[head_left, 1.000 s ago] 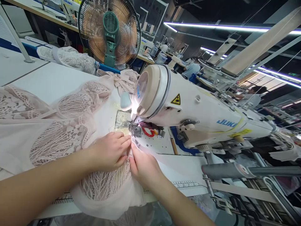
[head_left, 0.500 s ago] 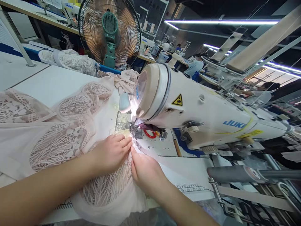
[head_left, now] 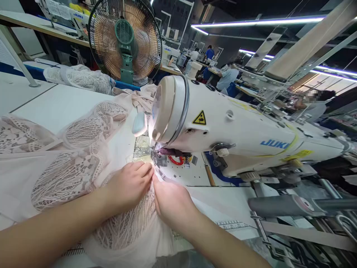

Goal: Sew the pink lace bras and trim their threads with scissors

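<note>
A pale pink lace garment (head_left: pixel 69 167) lies spread over the white table (head_left: pixel 55 100), its edge running under the presser foot (head_left: pixel 156 158) of a white JUKI sewing machine (head_left: pixel 223 130). My left hand (head_left: pixel 128 184) rests on the lace just in front of the foot, fingers curled and pressed down on the fabric. My right hand (head_left: pixel 171 203) sits beside it, fingers pinched on the garment's edge. The two hands touch at the fingertips.
A green-hubbed standing fan (head_left: pixel 125 41) stands behind the table. More lace pieces (head_left: pixel 83 78) are heaped at the back left. A grey padded lever (head_left: pixel 279 204) and metal frame lie to the right. Other people work at distant tables (head_left: pixel 225 76).
Both hands stay on the lace before the presser foot, barely shifting. The view has drifted slightly, moving the machine and fan leftward in frame.
</note>
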